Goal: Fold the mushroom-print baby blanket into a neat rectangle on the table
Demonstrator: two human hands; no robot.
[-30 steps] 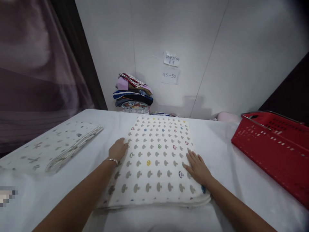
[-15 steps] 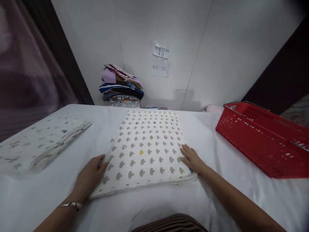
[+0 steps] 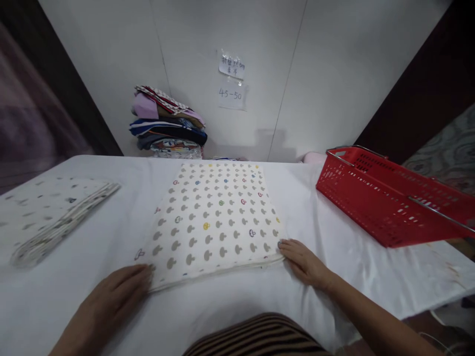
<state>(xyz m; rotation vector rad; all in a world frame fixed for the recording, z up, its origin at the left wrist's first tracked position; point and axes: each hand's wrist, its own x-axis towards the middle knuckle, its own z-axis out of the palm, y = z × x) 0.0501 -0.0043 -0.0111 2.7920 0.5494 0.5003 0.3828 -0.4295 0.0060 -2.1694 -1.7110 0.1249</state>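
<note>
A folded white cloth (image 3: 218,217) printed with grey and coloured mushrooms lies flat on the white-covered table (image 3: 300,207). At its near left corner rests my left hand (image 3: 117,294), its fingers lying together and stretched over the corner. My right hand (image 3: 302,259) touches the near right corner with its fingertips, palm down and fingers extended. Neither hand grips the cloth; both lie against its corners. Another folded white cloth (image 3: 48,207) with a leafy print lies at the left of the table.
A red plastic basket (image 3: 389,202) with metal handles stands at the right. Behind the table's far edge is a stack of folded fabrics (image 3: 168,123), beside paper signs (image 3: 232,94) on the wall. A dark curtain (image 3: 29,113) hangs at the left.
My left hand has moved from the cloth's left side down to its near left corner, and my right hand to the near right corner. The view has shifted slightly to the right.
</note>
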